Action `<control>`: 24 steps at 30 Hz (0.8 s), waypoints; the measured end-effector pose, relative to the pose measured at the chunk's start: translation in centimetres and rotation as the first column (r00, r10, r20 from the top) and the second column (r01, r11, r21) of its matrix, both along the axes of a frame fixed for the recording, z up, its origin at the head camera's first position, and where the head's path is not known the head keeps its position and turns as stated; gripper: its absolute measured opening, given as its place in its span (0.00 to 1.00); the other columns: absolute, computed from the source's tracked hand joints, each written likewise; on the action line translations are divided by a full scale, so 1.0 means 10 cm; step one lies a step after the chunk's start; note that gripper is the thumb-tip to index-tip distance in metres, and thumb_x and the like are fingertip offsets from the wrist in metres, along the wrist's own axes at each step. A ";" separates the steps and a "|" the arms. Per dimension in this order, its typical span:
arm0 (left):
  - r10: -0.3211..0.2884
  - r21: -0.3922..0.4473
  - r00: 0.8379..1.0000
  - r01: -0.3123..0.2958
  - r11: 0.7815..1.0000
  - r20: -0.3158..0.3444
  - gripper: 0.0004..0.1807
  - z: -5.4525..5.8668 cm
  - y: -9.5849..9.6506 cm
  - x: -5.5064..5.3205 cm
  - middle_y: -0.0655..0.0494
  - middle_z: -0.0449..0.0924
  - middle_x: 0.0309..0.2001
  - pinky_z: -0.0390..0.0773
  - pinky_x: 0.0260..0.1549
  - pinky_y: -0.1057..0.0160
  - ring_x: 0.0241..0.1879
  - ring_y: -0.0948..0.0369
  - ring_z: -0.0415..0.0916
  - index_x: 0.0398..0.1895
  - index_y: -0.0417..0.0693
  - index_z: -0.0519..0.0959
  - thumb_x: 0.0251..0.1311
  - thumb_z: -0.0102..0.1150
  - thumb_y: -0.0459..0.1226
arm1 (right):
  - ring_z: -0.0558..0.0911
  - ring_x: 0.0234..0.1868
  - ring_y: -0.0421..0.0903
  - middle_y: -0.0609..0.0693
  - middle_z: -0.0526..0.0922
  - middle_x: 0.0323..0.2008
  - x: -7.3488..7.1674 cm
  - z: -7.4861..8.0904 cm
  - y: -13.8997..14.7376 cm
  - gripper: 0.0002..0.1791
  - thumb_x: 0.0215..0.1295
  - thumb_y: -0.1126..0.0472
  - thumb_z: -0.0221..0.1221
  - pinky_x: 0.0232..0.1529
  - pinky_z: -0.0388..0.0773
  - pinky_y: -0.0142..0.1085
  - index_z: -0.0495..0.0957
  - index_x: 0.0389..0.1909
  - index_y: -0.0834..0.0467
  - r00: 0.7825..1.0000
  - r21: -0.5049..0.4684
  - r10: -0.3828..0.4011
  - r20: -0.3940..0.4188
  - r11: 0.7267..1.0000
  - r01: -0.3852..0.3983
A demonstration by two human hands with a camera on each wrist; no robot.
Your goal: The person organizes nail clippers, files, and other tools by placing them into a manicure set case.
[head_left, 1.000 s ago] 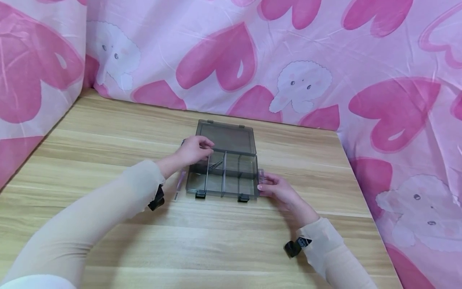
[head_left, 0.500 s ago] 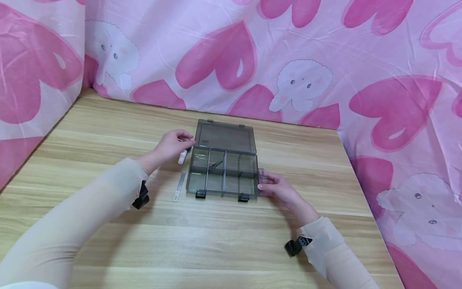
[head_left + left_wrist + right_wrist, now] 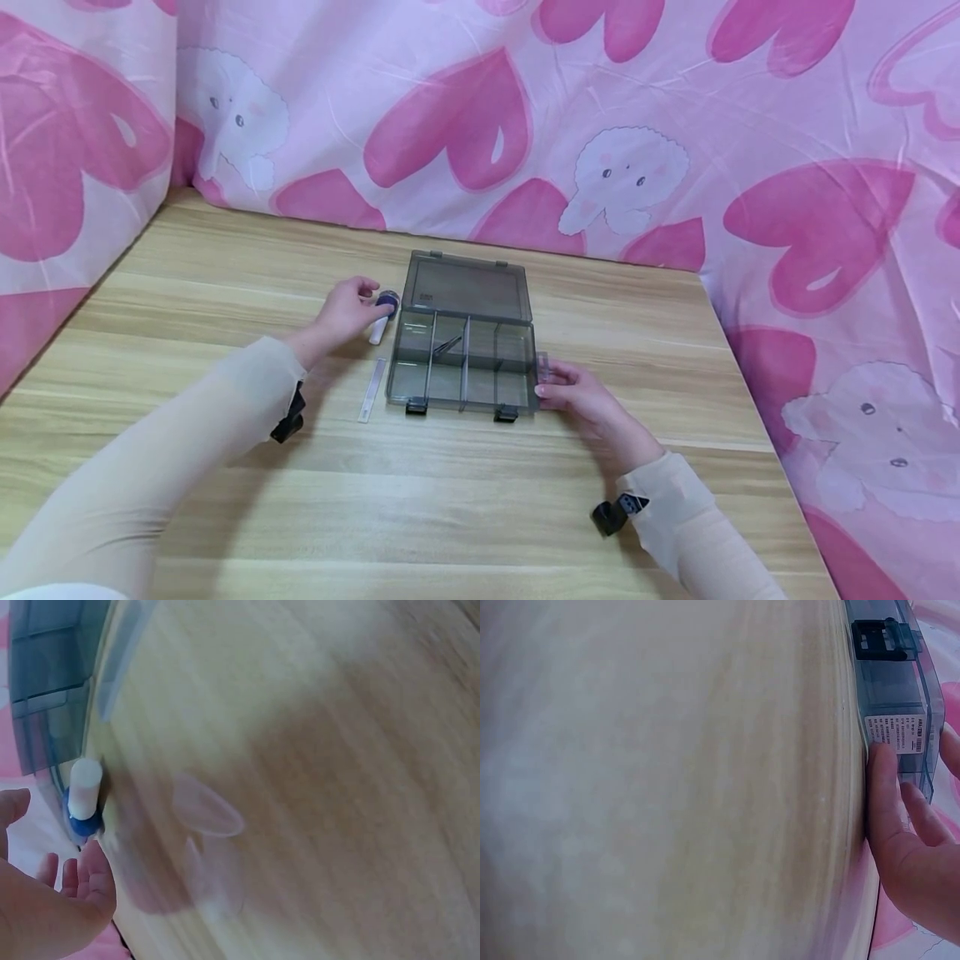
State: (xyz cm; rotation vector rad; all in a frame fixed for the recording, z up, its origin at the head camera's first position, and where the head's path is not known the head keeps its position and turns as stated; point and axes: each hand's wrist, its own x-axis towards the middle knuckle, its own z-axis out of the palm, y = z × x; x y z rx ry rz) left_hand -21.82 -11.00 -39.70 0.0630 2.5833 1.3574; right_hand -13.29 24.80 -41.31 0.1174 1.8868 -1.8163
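A grey translucent compartment box (image 3: 480, 383) stands on the table with its lid (image 3: 468, 283) laid back. Left of it is a small white cylinder (image 3: 378, 330) with a dark blue cap; in the left wrist view the white body (image 3: 86, 784) points toward the camera. My left hand (image 3: 347, 312) is beside that capped cylinder, fingers spread apart and fingertips by the cap; contact cannot be made out. My right hand (image 3: 573, 392) touches the box's right side, and in the right wrist view one finger reaches its printed label (image 3: 900, 733).
A clear thin strip (image 3: 372, 390) lies left of the box. Another clear piece (image 3: 543, 365) is at the right hand's fingertips. One compartment holds a slim dark tweezers-like item (image 3: 448, 343). Black latches (image 3: 416, 406) line the front. A pink heart-print cloth (image 3: 450, 125) hangs behind.
My left hand has moved from over the box's left compartments outward to the left, down beside the capped cylinder, which has come into view. The right hand keeps its place.
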 end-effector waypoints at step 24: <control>-0.041 -0.071 0.999 0.039 0.997 -0.028 0.31 -0.14 -0.02 -0.02 0.30 0.69 0.56 0.65 0.62 0.48 0.56 0.40 0.67 0.61 0.27 0.62 0.52 0.56 0.29 | 0.80 0.38 0.39 0.45 0.79 0.39 -0.01 -0.02 0.02 0.34 0.57 0.74 0.55 0.42 0.81 0.33 0.55 0.65 0.73 1.000 0.000 0.013 -0.009 1.000 -0.013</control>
